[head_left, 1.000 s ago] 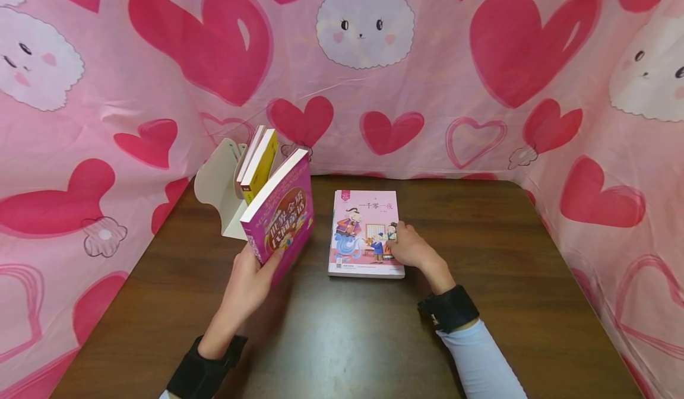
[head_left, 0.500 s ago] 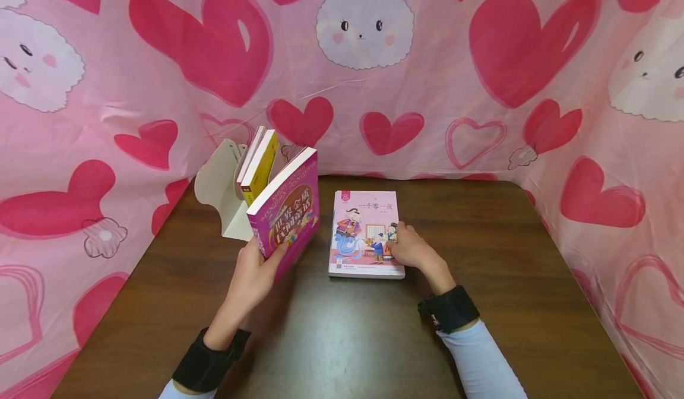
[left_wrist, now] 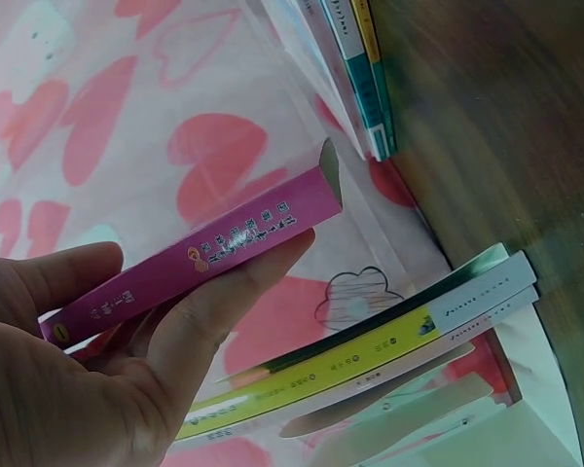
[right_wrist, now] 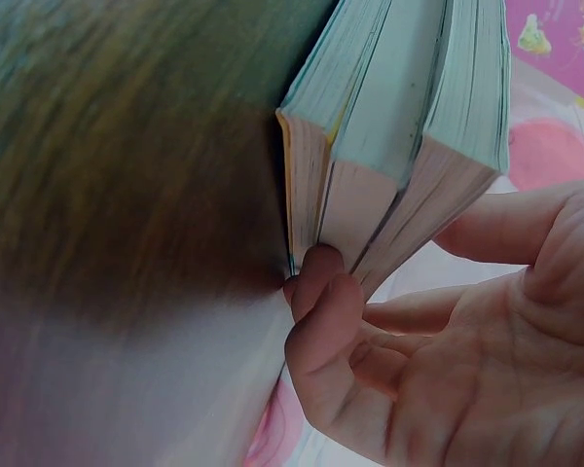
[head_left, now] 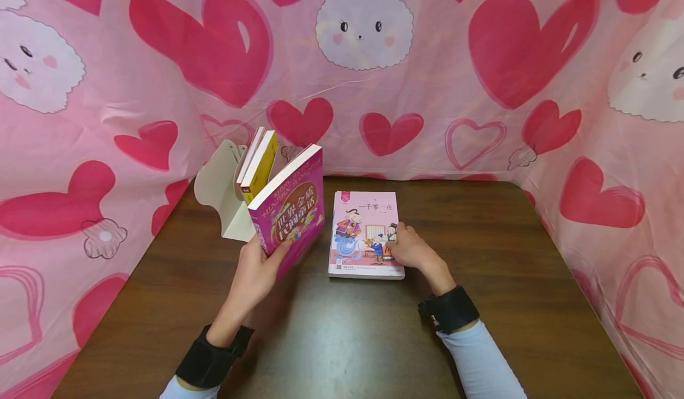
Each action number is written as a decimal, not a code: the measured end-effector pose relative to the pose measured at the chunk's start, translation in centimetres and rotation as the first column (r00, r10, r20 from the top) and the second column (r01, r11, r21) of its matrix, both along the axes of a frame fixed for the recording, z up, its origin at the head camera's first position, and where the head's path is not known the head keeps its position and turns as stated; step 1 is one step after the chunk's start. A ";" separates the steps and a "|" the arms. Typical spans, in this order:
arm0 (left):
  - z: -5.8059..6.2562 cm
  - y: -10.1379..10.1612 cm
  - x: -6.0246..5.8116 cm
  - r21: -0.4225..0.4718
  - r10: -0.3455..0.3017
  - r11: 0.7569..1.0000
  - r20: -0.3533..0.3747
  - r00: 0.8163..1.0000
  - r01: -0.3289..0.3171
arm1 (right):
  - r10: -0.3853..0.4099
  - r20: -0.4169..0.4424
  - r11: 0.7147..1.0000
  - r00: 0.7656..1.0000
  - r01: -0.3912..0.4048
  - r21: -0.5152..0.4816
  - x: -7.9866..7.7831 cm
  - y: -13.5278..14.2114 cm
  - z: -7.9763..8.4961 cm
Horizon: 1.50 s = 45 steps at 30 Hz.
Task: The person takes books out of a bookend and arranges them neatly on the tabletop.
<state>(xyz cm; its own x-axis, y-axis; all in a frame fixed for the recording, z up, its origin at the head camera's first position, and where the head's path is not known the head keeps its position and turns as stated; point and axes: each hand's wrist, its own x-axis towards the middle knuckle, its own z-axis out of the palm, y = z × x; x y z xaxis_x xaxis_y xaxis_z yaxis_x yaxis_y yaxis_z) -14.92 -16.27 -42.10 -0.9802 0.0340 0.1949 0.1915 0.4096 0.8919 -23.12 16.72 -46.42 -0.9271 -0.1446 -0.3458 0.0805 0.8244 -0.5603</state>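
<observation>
My left hand grips a thick purple book by its near lower part, thumb on the front cover. The book is raised and tilted, its cover turned to the right; in the left wrist view its spine lies between thumb and fingers. To its right, a stack of books lies flat on the table, a pink illustrated cover on top. My right hand holds the stack at its right edge. In the right wrist view, curled fingers press the page edges of several books while the thumb reaches over the cover side.
Behind the purple book stands a cream bookend with a yellow-spined book and a thinner one upright in it. The brown wooden table ends at a pink heart-patterned cloth at the back and sides.
My left hand has moved slightly to the right with the purple book, whose cover has turned more towards the head camera. The right hand and the stack have stayed put.
</observation>
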 end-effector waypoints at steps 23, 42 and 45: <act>0.5 0.5 -0.6 0.031 -0.028 0.999 -0.009 1.000 0.028 | -0.027 -0.399 0.993 0.916 -0.023 -0.120 0.8 -0.8 1.8; 0.7 0.7 -1.1 0.049 -0.069 0.996 0.007 0.998 0.068 | 0.024 -0.641 0.892 0.767 -0.306 -0.332 0.1 -4.7 3.5; 0.8 0.8 -1.2 0.059 -0.083 0.995 0.012 0.996 0.082 | 0.039 -0.635 0.894 0.771 -0.311 -0.323 0.1 -5.0 3.3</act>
